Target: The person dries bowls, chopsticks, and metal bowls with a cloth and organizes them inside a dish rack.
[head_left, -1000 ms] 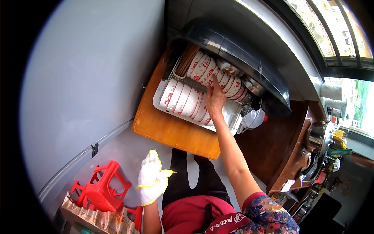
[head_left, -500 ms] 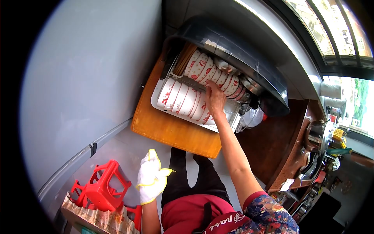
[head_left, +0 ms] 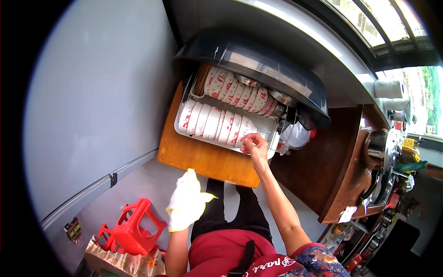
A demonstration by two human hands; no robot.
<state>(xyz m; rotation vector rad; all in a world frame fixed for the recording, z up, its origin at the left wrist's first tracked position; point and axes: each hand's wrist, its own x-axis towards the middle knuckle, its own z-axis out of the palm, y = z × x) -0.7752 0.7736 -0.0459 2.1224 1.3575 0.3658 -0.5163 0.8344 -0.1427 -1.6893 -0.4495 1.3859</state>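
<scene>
Our right hand point(head_left: 255, 146): curled at the front bowls' point(head_left: 214, 122) end, pinch unclear | our left hand point(head_left: 188, 196): under white cloth point(head_left: 179, 217), we cannot tell its closure | front bowls: in tray point(head_left: 266, 125) on worktop point(head_left: 198, 158)

Daylight enters from the right, through the dark-framed, barred glass window point(head_left: 364, 19) at the top and a pale window point(head_left: 420, 92) lower down, both washed out to white in places. Whitish reflections glare on the curved, glossy black plastic cover point(head_left: 277, 69), with shadow beneath it. The white round bowls with red print point(head_left: 214, 122) are brightly lit and fairly sharp. The dark brown wooden cabinet point(head_left: 302, 173) sits dim; the lower right sinks nearly to black. Wide-angle distortion bends straight lines, and black vignetting rounds the corners.
</scene>
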